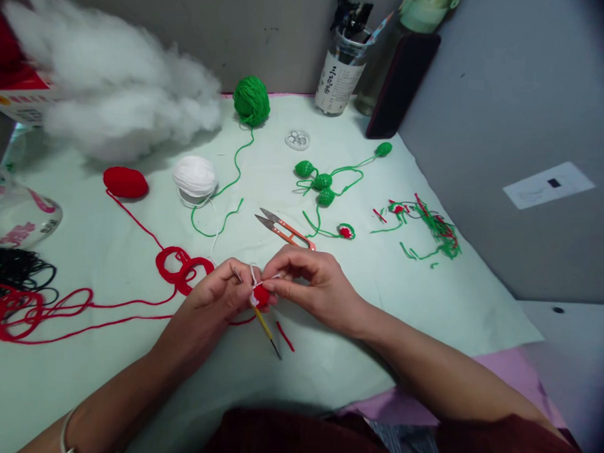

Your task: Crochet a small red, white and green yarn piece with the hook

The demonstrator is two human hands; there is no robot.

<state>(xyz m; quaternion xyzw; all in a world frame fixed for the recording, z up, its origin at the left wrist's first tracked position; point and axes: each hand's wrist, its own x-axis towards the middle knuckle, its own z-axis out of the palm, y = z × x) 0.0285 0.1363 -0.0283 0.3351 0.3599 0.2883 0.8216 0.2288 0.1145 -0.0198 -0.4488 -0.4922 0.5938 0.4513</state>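
Left hand (pixel 215 296): fingers closed narrow, pinching a small rounded red-and-white crocheted yarn piece (pixel 261 295). Right hand (pixel 317 284): thumb and index nearly together on a thin white yarn strand (pixel 270 278) at the piece's top edge; its other fingers curl loosely. The piece sits between the two hands, above the pale green tabletop (pixel 478 321). A slim crochet hook with a yellow handle (pixel 264 325) lies across the left hand, handle slanting down below the piece; can't tell if its tip is in a stitch.

Progress, as judged: the held piece looks partway. Red body is formed, some white is on it, no green visible on it. A small round red, white and green crocheted piece (pixel 346 231) lies past the hands and looks complete, so green edging is possibly what's left here. Four green oval crocheted pieces (pixel 322 181) on green cords look done too. Exact stitch count: too small to tell.

Supplies: white yarn ball (pixel 195 176), oval red yarn ball (pixel 126 182) and round green yarn ball (pixel 251 101) beyond the left hand. Orange-handled metal thread snips (pixel 284 230) lie just beyond the right hand, not held. Tangled green-and-red yarn scraps (pixel 436 226) off to the right.
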